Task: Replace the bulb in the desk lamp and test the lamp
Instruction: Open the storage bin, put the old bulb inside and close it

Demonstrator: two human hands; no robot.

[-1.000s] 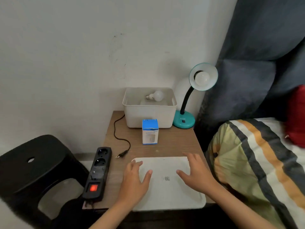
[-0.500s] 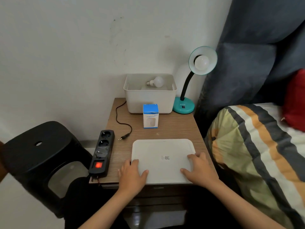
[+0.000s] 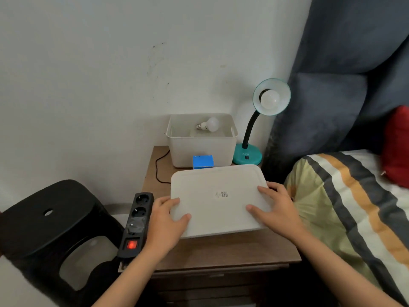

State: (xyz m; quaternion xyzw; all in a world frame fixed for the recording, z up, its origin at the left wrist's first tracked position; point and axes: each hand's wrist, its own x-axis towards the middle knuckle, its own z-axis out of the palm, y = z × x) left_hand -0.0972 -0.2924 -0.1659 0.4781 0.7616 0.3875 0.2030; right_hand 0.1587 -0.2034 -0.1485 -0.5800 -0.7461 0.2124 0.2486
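The teal desk lamp with a black gooseneck [image 3: 247, 155] stands at the back right corner of the brown wooden bedside table [image 3: 221, 249], a frosted white bulb [image 3: 269, 99] seated in its round shade. Just left of it sits an open white plastic bin [image 3: 201, 149] with a loose white spare bulb [image 3: 209, 124] lying inside. A small blue bulb box [image 3: 203, 161] stands against the bin's front, its lower part hidden behind a flat white plastic lid [image 3: 218, 199]. The left hand [image 3: 164, 220] grips the lid's left edge, thumb curled on top, its other fingers hidden underneath. The right hand [image 3: 275, 207] holds the right edge, thumb and forefinger spread across the top. The lid tilts, near edge raised off the table. A black power strip [image 3: 137, 222] with a glowing red switch lies along the table's left edge, beside a black plastic stool [image 3: 51, 218]. The lamp's black cord [image 3: 158, 167] disappears behind the lid. A striped blanket [image 3: 354, 207] is cut off at right.
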